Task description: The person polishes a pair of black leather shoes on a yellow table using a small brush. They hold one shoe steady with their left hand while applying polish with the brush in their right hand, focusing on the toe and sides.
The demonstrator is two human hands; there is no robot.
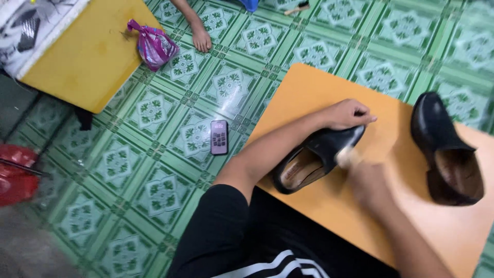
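A black leather shoe (319, 157) is lying on its side near the centre of the frame, on an orange low table (391, 226) that is filling the lower right. The left hand (349, 113) is pressing down on the shoe's toe end, fingers curled over the upper and clamped on it. The right hand (368, 183) is blurring just below the toe, holding a small pale object (347, 157) against the leather; whether this is a cloth or a brush cannot be told. A second black shoe (445, 149) is standing upright at the right, apart from the first. The floor (154, 154) is showing green patterned tiles, with a dark phone (219, 137) lying on it left of the table. A yellow table (87, 51) is occupying the upper left, with a purple plastic bag (153, 45) at its edge. Another person's bare foot (199, 37) is resting on the tiles at the top. A red object (15, 175) is being cut off at the left edge.
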